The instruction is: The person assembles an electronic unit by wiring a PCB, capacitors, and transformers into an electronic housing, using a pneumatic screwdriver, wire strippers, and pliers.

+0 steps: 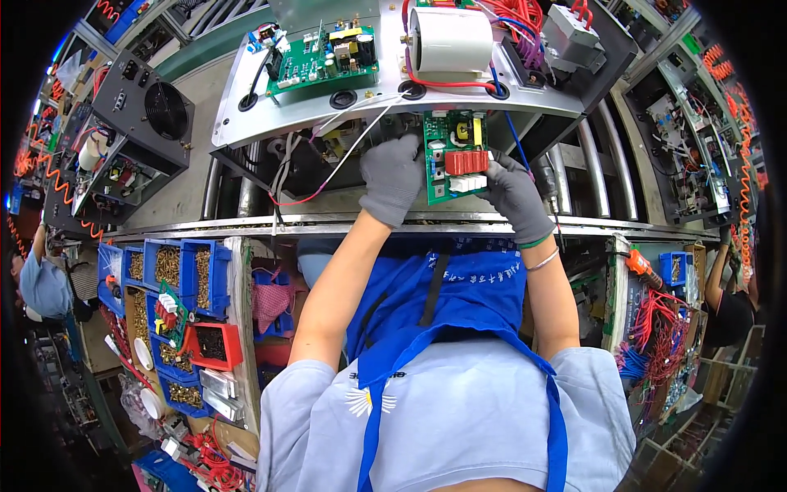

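Note:
A green circuit board (437,176) with red block capacitors, white parts and a yellow-taped transformer is held upright before the open front of a metal chassis (238,127). My right hand (518,197), in a grey glove, grips its right edge. Against the board's left edge is my left hand (393,180), also gloved, its fingers curled; their tips are hidden, so what they hold cannot be made out. On the chassis top sit another green board (324,61) and a large white cylinder (453,41). White and red wires (352,152) hang beside my left hand.
The chassis stands on a roller conveyor (597,160). Similar units (131,123) flank it. Blue bins (168,264) of screws, a red bin (215,344) and another board (170,316) lie at lower left. A power screwdriver (643,266) and red wire bundles (656,320) are at right.

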A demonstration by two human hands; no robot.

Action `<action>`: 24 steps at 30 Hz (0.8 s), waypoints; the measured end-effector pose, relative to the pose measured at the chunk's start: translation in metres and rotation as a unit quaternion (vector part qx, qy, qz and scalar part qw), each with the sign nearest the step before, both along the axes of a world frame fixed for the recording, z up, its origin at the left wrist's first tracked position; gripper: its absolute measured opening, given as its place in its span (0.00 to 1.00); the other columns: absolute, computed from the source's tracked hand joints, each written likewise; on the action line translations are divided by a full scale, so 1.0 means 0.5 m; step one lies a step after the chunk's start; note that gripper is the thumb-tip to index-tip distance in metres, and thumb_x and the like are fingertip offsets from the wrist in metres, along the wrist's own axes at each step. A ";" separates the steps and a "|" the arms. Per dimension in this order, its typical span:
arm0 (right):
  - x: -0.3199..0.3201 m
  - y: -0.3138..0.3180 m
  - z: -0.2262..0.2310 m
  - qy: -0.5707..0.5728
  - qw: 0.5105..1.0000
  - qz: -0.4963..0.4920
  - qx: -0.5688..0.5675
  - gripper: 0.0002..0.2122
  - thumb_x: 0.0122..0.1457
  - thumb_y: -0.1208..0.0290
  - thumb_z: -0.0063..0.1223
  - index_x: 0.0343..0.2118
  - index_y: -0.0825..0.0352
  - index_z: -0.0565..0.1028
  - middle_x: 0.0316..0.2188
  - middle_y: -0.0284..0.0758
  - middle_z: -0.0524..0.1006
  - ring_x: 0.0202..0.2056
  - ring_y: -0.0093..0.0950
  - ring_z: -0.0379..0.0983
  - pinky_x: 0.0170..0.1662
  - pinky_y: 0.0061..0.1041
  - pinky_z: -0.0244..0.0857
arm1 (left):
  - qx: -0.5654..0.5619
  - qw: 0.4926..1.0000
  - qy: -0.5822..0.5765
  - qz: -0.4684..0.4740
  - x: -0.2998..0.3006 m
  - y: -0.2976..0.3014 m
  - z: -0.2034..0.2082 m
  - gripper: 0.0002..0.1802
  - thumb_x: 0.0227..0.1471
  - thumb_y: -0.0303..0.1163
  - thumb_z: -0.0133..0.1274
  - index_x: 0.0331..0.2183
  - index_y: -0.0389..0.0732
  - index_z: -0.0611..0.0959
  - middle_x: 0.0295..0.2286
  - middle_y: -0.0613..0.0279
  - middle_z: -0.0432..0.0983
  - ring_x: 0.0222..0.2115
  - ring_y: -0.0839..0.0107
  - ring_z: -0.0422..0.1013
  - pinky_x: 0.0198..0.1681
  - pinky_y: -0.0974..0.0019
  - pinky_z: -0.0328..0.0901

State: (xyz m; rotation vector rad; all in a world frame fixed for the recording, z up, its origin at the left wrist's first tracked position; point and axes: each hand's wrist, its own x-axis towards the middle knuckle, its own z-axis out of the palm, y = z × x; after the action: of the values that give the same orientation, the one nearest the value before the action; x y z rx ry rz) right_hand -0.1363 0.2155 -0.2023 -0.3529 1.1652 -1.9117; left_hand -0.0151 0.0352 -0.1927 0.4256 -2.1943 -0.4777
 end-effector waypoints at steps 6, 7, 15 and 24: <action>0.002 0.000 -0.009 -0.008 1.000 -0.001 -0.012 0.15 0.61 0.70 0.51 0.49 0.69 0.71 0.40 0.35 0.78 0.38 0.26 0.78 0.39 0.26 0.76 | -0.034 0.999 -0.011 -0.019 0.000 -0.003 0.001 0.07 0.40 0.32 0.56 0.18 0.44 0.74 0.15 0.54 0.70 0.18 0.52 0.71 0.20 0.53 0.63; 0.004 -0.003 -0.017 0.007 1.000 -0.020 -0.017 0.15 0.61 0.70 0.50 0.49 0.69 0.70 0.40 0.35 0.78 0.38 0.25 0.78 0.39 0.26 0.76 | -0.035 0.999 -0.011 -0.022 0.003 -0.004 -0.001 0.07 0.40 0.32 0.56 0.18 0.44 0.74 0.15 0.54 0.70 0.18 0.52 0.71 0.20 0.53 0.63; 0.030 -0.023 -0.038 0.028 0.998 -0.057 0.010 0.16 0.62 0.69 0.50 0.51 0.67 0.69 0.41 0.32 0.77 0.38 0.21 0.76 0.35 0.22 0.74 | 0.046 0.997 0.051 -0.028 0.003 -0.001 -0.021 0.07 0.40 0.32 0.57 0.19 0.44 0.75 0.15 0.53 0.69 0.18 0.52 0.69 0.19 0.54 0.61; 0.041 -0.030 -0.026 -0.030 0.997 -0.060 -0.035 0.15 0.62 0.71 0.49 0.51 0.68 0.70 0.41 0.34 0.77 0.38 0.23 0.77 0.36 0.24 0.76 | 0.152 0.986 0.061 -0.040 0.010 -0.004 -0.015 0.03 0.42 0.27 0.58 0.24 0.39 0.80 0.18 0.49 0.72 0.19 0.53 0.69 0.21 0.61 0.61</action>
State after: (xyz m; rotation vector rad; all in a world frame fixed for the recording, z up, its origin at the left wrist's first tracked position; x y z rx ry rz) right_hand -0.1158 0.2006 -0.2152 -0.2667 1.1050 -2.0568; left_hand -0.0100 0.0331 -0.2002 0.4589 -2.0316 -0.8650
